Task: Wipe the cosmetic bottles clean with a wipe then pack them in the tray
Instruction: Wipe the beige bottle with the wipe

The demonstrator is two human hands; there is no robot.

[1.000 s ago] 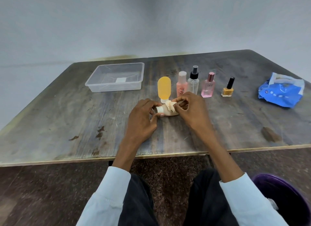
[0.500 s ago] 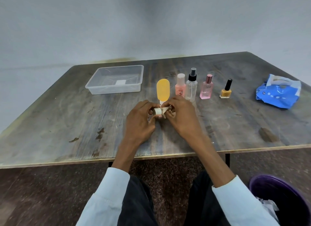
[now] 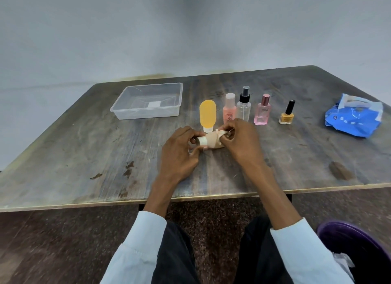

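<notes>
My left hand grips the white cap end of a small beige tube lying sideways just above the table. My right hand pinches a white wipe wrapped over the tube's other end. Behind the hands stands a row of bottles: an orange squeeze tube, a pink bottle, a clear spray bottle, a pink perfume bottle and a yellow nail polish. The clear plastic tray sits at the back left with nothing in it.
A blue wipes packet lies at the right of the wooden table. A purple bin stands on the floor at the lower right, beside my knees. The table's front edge runs just below my forearms.
My right hand has slid the wipe back along the tube toward its right end, so more of the beige body shows. The left hand keeps its grip on the cap.
</notes>
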